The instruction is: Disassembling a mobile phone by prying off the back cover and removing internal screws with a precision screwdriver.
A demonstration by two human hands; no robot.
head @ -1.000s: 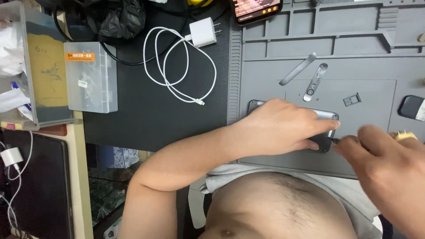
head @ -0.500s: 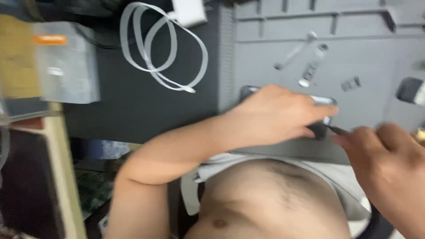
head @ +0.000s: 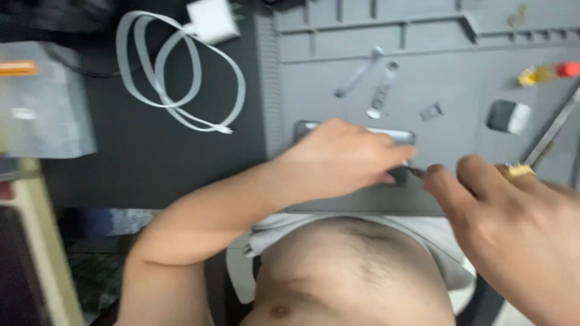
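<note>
My left hand lies flat over a grey phone on the grey work mat, pressing it down; only the phone's far edge and corners show. My right hand is closed around a thin dark tool whose tip meets the phone's right end beside my left fingers. The tool's handle is hidden in my fist.
Metal tweezers and a small metal strip lie on the mat above the phone. A small dark part, a black-and-white block, a yellow-and-red item, a coiled white cable with charger and a clear box are around.
The view has shifted left and blurred slightly. Both hands stay on the phone; my right hand has edged a little closer to my left fingers.
</note>
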